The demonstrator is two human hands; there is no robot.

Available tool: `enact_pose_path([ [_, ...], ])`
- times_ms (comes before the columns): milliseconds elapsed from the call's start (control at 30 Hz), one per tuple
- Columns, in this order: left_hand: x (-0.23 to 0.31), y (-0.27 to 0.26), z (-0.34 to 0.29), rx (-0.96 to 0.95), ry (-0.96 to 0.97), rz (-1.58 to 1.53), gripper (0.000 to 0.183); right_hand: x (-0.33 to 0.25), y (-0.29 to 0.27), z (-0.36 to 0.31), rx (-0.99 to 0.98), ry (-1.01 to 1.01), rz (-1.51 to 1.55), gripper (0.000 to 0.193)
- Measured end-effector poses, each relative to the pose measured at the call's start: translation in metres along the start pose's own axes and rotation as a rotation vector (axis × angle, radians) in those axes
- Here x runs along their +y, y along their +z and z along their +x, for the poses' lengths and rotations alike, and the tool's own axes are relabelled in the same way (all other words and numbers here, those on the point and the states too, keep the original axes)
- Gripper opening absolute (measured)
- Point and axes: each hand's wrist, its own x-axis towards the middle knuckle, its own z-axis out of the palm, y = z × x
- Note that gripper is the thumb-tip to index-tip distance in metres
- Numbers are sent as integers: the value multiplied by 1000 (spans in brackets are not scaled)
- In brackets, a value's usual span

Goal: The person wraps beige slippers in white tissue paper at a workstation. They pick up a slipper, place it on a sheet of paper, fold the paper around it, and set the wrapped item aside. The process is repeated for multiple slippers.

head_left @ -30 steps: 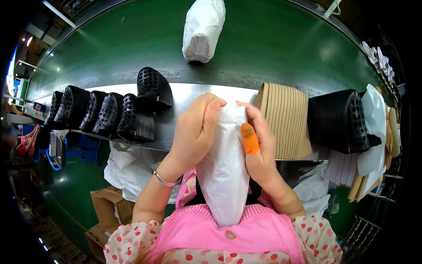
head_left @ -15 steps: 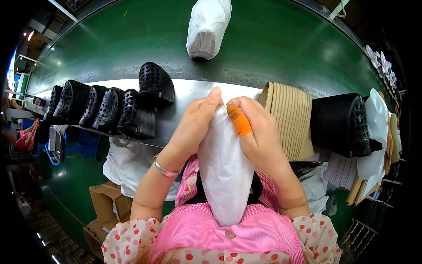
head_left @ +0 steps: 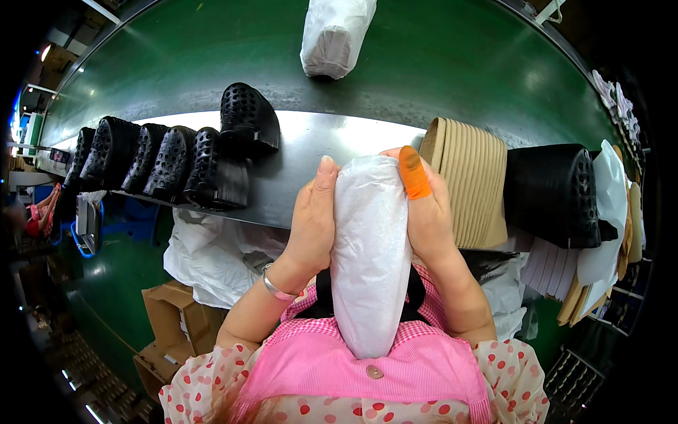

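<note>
A shoe-shaped bundle in white tissue paper [head_left: 371, 254] is upright in front of my body, its narrow end against my pink apron. My left hand [head_left: 313, 225] presses its left side, thumb pointing up. On the opposite side, my right hand [head_left: 432, 215] grips it, with an orange cover on the thumb; the other fingers are mostly hidden. Several black shoes with round cutouts [head_left: 169, 162] stand in a row along the metal ledge to the left. One more black shoe [head_left: 247, 120] sits just beyond the row. A second white-wrapped bundle [head_left: 333, 42] lies on the green surface ahead.
To the right stand nested tan ribbed sheets [head_left: 470, 187] and a black shoe stack [head_left: 554, 194], with white paper [head_left: 604, 212] beside it. The metal ledge [head_left: 304, 155] runs along the green surface [head_left: 438, 63]. Lower left are crumpled white paper [head_left: 208, 251] and a cardboard box [head_left: 169, 318].
My hands have parted from the top of the bundle toward its sides, uncovering its rounded upper end. The ledge and its contents appear slightly higher in view.
</note>
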Motion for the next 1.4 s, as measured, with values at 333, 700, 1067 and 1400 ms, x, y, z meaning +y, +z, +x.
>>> enact_pose_path([
  [333,-11,-18,-14,105,59,279,59,-7,-4,-8,154,199,127,39],
  [700,-26,-12,-51,90,-146,52,66,12,-11,-32,198,123,91,31],
  [1067,5,-22,-32,-107,87,581,94,16,-13,52,275,41,229,24],
  [1400,38,-27,-34,23,-252,-283,56,-23,-14,58,111,-52,-24,41],
])
